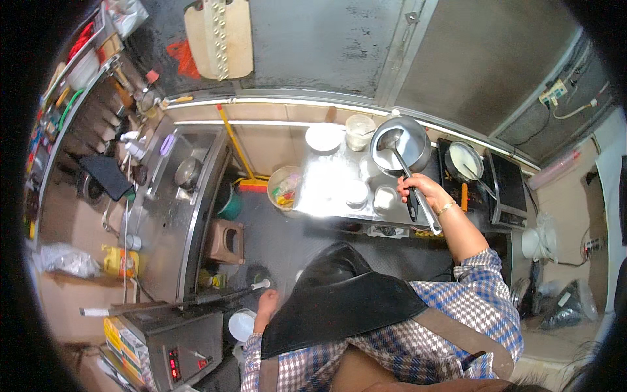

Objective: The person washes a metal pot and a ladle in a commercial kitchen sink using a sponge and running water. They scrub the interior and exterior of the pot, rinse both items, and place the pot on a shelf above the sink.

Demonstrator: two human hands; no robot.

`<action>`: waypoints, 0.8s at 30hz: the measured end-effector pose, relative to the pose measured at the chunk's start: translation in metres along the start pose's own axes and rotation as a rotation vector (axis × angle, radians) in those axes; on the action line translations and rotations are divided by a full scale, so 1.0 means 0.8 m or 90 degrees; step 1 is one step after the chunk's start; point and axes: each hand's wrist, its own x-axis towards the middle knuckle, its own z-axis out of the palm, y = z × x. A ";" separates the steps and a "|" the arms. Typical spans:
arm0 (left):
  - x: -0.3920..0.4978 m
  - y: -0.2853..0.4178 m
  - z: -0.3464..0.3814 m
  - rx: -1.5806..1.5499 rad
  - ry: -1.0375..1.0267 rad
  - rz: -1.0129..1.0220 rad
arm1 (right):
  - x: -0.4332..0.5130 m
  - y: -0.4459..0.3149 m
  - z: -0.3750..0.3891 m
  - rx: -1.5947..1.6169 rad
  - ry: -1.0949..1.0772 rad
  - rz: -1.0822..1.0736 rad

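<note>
My right hand [425, 190] is closed around long handles at the steel pot [416, 134]. The pot is tilted above the back of the steel table [318, 191], its mouth facing me. Inside it rests a metal ladle [390, 139]. One black handle end and one metal end extend past my fingers; which belongs to which utensil is hard to tell. Low at my left side hangs my left hand [267, 303], seen from above and partly curled, beside a white tub [242, 325]. Its fingertips are hidden.
A pan of pale liquid [463, 161] sits on the cooker at right. White containers [356, 193] and a lidded tub [360, 132] stand on the table. Beyond its left end are a waste bin [285, 172], a broom [253, 185], a stool [226, 241] and a steel sink [169, 183].
</note>
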 end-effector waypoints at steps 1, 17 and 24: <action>0.003 0.009 -0.010 0.051 -0.008 -0.034 | 0.005 0.003 -0.013 0.016 0.011 0.008; 0.094 0.002 -0.052 0.073 -0.048 -0.079 | 0.009 0.041 -0.039 -0.013 0.127 0.039; 0.126 -0.066 -0.034 0.115 -0.084 -0.098 | 0.034 0.035 -0.033 -0.066 0.106 0.036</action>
